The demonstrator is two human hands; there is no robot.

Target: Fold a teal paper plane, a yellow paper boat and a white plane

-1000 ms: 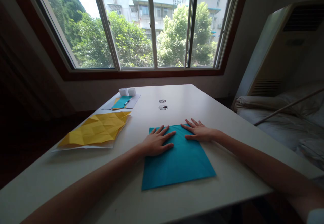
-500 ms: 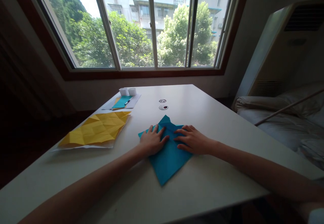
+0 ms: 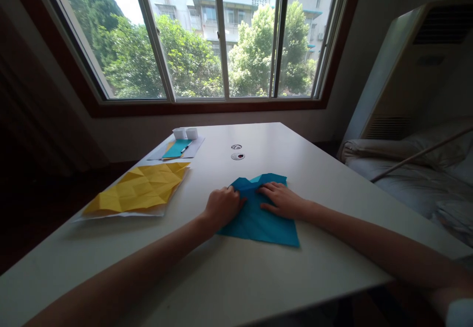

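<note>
A sheet of blue paper (image 3: pixel 264 228), partly folded along its far side, lies on the white table. My left hand (image 3: pixel 222 206) is closed, its fingers curled over the paper's left edge and the thumb on top. On the right part of the folded side rests my right hand (image 3: pixel 279 199), fingers stretched out and the thumb apart. The paper's far edge stands up slightly in front of both hands. What lies under my left fingers is hidden.
Creased yellow paper (image 3: pixel 142 189) lies on a white sheet to the left. Farther back are small white containers (image 3: pixel 185 133), a blue sheet (image 3: pixel 176 148) and a pen (image 3: pixel 185 148). Two round inserts (image 3: pixel 237 156) sit in the tabletop (image 3: pixel 207 282). A sofa (image 3: pixel 399 169) stands right.
The blue paper has turned, its near corner swinging right. My left hand has gone from spread flat to closed on the edge; my right hand stays on the paper.
</note>
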